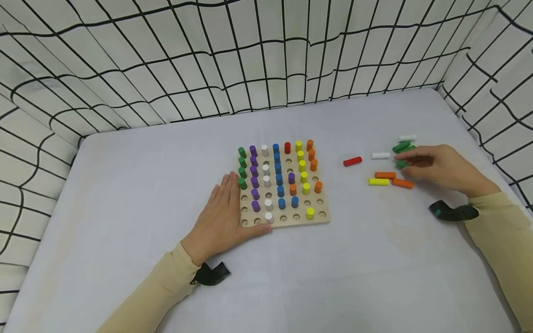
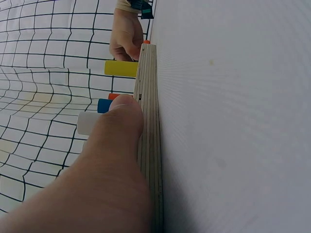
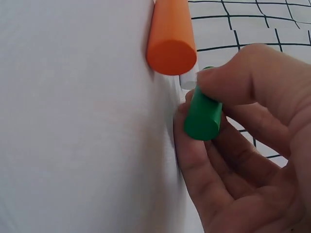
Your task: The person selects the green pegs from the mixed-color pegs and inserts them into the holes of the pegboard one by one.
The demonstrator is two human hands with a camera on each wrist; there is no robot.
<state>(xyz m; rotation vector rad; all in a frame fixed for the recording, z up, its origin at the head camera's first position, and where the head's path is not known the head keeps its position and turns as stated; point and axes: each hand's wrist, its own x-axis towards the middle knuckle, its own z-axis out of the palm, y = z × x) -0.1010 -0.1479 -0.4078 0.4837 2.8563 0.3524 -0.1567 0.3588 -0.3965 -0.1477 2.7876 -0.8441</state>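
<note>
Green peg (image 3: 203, 118), partly hidden by the right hand (image 1: 449, 169) in the head view, near loose pegs (image 1: 385, 175); the right-wrist view reveals thumb (image 3: 221, 87) and finger (image 3: 194, 160) pinching it. Left hand (image 1: 220, 222), fingers straight, touches the pegboard (image 1: 302, 219).

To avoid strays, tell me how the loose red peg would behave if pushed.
The loose red peg would probably roll, being cylindrical and on its side. It looks stiff, its outline straight, and likely light, being small.
</note>
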